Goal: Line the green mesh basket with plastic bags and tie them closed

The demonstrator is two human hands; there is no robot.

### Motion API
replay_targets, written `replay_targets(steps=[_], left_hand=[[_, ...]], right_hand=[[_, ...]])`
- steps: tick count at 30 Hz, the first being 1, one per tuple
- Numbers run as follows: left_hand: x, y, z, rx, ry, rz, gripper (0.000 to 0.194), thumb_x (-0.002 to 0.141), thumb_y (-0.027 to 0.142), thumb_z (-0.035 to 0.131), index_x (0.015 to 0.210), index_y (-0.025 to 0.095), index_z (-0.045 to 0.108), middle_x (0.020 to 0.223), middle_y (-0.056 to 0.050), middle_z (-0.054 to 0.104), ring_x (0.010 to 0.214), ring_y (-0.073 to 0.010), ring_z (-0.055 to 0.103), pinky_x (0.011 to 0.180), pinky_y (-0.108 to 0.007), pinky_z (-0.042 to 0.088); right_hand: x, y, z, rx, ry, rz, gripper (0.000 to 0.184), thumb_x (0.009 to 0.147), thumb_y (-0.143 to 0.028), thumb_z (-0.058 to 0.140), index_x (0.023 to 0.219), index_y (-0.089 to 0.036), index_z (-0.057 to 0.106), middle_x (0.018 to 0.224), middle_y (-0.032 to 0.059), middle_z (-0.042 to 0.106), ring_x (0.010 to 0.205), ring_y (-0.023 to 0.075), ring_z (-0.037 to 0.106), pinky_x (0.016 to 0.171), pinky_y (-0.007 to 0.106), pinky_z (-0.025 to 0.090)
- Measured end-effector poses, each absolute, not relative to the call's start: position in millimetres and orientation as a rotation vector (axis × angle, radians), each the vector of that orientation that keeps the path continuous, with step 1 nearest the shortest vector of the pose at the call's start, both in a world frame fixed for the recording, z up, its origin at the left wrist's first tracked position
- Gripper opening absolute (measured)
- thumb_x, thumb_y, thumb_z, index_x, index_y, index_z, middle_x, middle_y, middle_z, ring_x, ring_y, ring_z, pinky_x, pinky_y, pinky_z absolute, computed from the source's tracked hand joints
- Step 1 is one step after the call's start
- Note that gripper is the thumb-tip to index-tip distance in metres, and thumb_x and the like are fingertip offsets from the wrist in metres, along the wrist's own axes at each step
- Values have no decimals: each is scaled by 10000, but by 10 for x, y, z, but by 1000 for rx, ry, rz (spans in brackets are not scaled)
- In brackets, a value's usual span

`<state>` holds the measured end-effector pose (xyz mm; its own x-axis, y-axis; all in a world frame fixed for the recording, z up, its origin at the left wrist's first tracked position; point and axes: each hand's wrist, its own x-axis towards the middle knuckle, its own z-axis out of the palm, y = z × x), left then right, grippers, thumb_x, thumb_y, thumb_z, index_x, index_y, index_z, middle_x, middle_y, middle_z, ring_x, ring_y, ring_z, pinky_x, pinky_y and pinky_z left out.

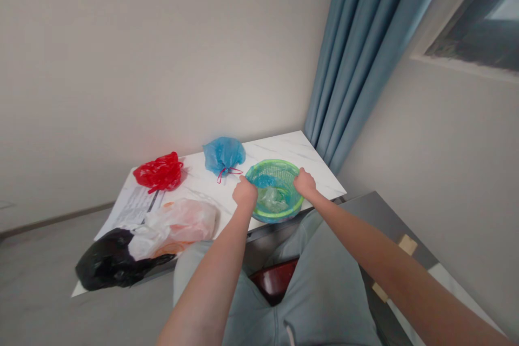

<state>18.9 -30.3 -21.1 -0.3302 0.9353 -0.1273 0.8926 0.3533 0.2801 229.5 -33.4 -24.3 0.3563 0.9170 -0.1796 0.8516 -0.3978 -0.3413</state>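
Observation:
A green plastic basket [279, 165] sits near the front right edge of a white marble table [284, 146]. Crumpled blue and clear plastic lies inside it. My left hand [245, 192] grips the basket's left rim with fingers curled. My right hand [304, 182] grips the right rim the same way. Just behind the basket lies a blue plastic bag [224, 154] tied with a red string.
A red plastic bag [160, 172] lies at the table's far left. A pale orange-white bag [182, 224] and a black bag [109, 264] sit at the near left, over some printed paper [132, 208]. Blue curtains [357, 54] hang at the right. My knees and a dark red seat [275, 281] are below.

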Motion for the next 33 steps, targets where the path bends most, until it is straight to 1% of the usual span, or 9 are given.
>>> replay_targets(steps=[8, 15, 22, 26, 33], left_hand=[[187, -308, -206, 1639, 2347, 260, 359, 883, 243, 432, 1212, 117, 499, 1031, -212, 697, 952, -328, 691, 747, -403, 515], [184, -293, -180, 1631, 2331, 250, 368, 882, 253, 440, 1217, 109, 497, 1021, -227, 700, 938, -326, 697, 746, -402, 514], [184, -283, -215, 1625, 2347, 262, 355, 876, 248, 444, 1201, 120, 509, 1042, -221, 695, 960, -327, 692, 754, -400, 513], [187, -282, -224, 1620, 2359, 262, 374, 877, 238, 438, 1224, 117, 500, 1029, -214, 699, 960, -327, 691, 749, -395, 513], [182, -285, -200, 1617, 2350, 255, 365, 875, 253, 451, 1207, 116, 511, 1006, -218, 703, 943, -322, 696, 736, -385, 513]], right_hand=[[2285, -340, -238, -2411, -1571, 514, 296, 911, -227, 453, 1174, -126, 545, 1096, 202, 676, 1025, 307, 670, 792, 366, 504], [2282, -313, -225, -2429, -1558, 545, 279, 921, -236, 455, 1158, -128, 555, 1099, 203, 681, 1027, 300, 678, 795, 355, 503], [2286, -316, -222, -2418, -1550, 555, 291, 931, -236, 446, 1181, -126, 547, 1114, 191, 683, 1050, 285, 668, 820, 337, 490], [2291, -312, -224, -2415, -1555, 567, 293, 923, -232, 447, 1181, -132, 545, 1119, 188, 681, 1050, 280, 666, 817, 333, 487], [2289, -307, -232, -2415, -1540, 582, 286, 924, -237, 445, 1171, -136, 547, 1114, 180, 685, 1043, 281, 670, 802, 329, 492]])
